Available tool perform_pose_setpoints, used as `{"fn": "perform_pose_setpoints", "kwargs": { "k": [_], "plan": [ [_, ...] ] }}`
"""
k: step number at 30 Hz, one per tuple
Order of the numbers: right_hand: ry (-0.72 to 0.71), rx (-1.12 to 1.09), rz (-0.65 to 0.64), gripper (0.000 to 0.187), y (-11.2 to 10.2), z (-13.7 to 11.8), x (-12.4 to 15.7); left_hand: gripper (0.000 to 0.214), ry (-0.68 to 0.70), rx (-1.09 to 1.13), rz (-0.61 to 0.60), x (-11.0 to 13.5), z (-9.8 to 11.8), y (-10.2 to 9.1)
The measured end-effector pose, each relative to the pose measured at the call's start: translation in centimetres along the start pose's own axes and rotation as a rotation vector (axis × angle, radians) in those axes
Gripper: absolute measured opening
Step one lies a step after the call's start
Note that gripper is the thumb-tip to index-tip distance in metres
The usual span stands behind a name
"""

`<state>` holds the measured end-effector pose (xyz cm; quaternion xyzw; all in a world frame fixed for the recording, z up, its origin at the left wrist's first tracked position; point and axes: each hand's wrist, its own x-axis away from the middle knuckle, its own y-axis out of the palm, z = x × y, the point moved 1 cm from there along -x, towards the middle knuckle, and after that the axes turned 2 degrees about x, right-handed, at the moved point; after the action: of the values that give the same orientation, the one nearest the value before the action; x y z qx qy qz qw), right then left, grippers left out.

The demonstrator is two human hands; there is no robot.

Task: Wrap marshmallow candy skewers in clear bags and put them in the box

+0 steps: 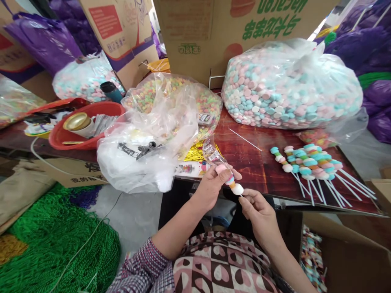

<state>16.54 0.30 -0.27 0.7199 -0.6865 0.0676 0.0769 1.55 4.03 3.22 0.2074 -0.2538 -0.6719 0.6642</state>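
Note:
A marshmallow skewer (pixel 237 189) with pink, blue, orange and white pieces is held over the table's front edge. My left hand (pixel 210 185) is closed around its upper part. A clear printed wrapper (pixel 210 151) with a barcode extends from the skewer's top end, beyond my left fingers; how far the skewer sits inside it I cannot tell. Just below the white bottom marshmallow, my right hand (pixel 258 209) pinches the stick. On the table's right, finished-looking marshmallow skewers (pixel 314 160) lie in a pile with their white sticks pointing toward me.
A loose white stick (pixel 245 139) lies on the dark red table (pixel 238 156). Behind are a large bag of marshmallows (pixel 290 89) and a bag of ring candies (pixel 171 87). Gold ties (pixel 195 152), a white plastic bag (pixel 137 162) and a red basin (pixel 88 140) stand left. An open carton (pixel 348 260) sits lower right.

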Motion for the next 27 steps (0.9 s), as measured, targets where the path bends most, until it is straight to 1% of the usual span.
{"fn": "perform_pose_setpoints", "kwargs": {
  "k": [2,4,6,8,10,12,14,16,19,22,24,25,27],
  "plan": [
    [0.020,0.000,0.006,0.030,0.2,0.1,-0.1,0.032,-0.013,0.051,0.010,0.0,-0.1,0.2],
    [0.069,-0.084,-0.006,0.032,0.7,-0.1,-0.2,0.033,-0.032,0.063,0.007,0.1,-0.4,0.5],
    [0.149,-0.208,-0.064,0.033,1.4,-0.6,-0.3,0.033,-0.049,0.050,-0.005,0.2,-0.5,0.8],
    [0.211,-0.279,-0.149,0.034,1.9,-1.1,-0.3,0.034,-0.059,0.044,-0.012,0.2,-0.3,0.8],
    [0.194,-0.256,-0.191,0.033,2.1,-1.5,-0.3,0.033,-0.057,0.056,-0.008,0.2,0.0,0.7],
    [0.130,-0.164,-0.190,0.031,1.8,-1.5,-0.2,0.030,-0.041,0.073,0.010,0.1,0.3,0.5],
    [0.089,-0.057,-0.181,0.034,1.2,-1.0,0.0,0.029,-0.027,0.070,0.032,0.0,0.3,0.3],
    [0.081,-0.013,-0.142,0.035,0.8,-0.2,0.1,0.030,-0.033,0.039,0.031,0.0,0.2,0.2],
    [0.080,-0.068,-0.053,0.035,0.4,0.6,0.2,0.035,-0.068,-0.004,-0.037,0.1,0.3,0.0],
    [0.082,-0.106,-0.040,0.034,0.5,0.8,0.1,0.056,-0.065,0.011,-0.110,0.1,1.8,-0.3],
    [0.075,-0.095,-0.052,0.034,0.5,0.8,0.1,0.065,-0.026,0.056,-0.117,-0.1,3.1,-0.6],
    [0.073,-0.079,-0.064,0.034,0.6,0.8,0.1,0.066,-0.003,0.076,-0.116,-0.3,3.6,-0.7],
    [0.072,-0.045,-0.078,0.034,0.5,0.8,0.2,0.059,0.034,0.092,-0.104,-0.5,4.2,-0.7]
  ]
}}
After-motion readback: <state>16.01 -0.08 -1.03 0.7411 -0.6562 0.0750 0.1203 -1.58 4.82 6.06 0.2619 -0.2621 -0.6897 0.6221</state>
